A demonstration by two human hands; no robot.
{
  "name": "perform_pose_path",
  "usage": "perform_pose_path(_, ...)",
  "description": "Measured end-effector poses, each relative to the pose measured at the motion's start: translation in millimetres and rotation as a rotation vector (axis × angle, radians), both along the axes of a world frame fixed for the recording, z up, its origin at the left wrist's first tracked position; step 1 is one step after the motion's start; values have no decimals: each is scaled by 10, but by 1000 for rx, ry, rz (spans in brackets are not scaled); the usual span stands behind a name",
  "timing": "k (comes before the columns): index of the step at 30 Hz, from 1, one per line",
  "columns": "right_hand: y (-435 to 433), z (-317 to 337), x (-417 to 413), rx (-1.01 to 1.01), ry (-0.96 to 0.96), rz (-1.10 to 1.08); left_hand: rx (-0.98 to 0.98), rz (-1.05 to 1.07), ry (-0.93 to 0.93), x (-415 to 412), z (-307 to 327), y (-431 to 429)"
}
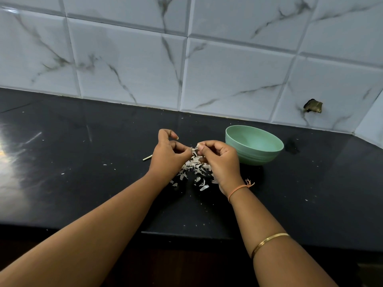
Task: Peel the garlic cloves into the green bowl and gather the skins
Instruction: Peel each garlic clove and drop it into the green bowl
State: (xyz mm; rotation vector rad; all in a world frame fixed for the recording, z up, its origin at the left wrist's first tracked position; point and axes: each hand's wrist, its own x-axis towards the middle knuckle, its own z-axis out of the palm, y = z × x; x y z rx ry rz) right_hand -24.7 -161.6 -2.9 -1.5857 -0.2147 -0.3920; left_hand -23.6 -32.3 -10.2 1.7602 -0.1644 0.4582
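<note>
Here left hand (165, 155) and right hand (218, 159) pinch a garlic clove (197, 147), axis unclear; green bowl (257, 156) upright.

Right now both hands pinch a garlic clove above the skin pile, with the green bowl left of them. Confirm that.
Not quite: the head view shows the green bowl right of them. The left hand and right hand do pinch the garlic clove above the skin pile.

open: counter (83, 183) left | blocked: green bowl (253, 145) right, skins (194, 170) under hands

Green bowl (254, 145) — black counter (83, 162)
</note>
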Motion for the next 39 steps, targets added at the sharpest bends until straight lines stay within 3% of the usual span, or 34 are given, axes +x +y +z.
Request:
perform_pose_path(6,-13,37,-27,177,62,51,-7,47,-4,8,2,-6)
perform_pose_path(18,-5,34,-39,62,35,85,-9,-62,-35,-39,19,-6)
perform_pose_path(33,-2,-17,-32,-117,-48,70,-56,-47,-30,-29,25,8)
perform_pose_path(39,7,-15,-14,-74,-39,35,-21,-8,-25,-13,12,1)
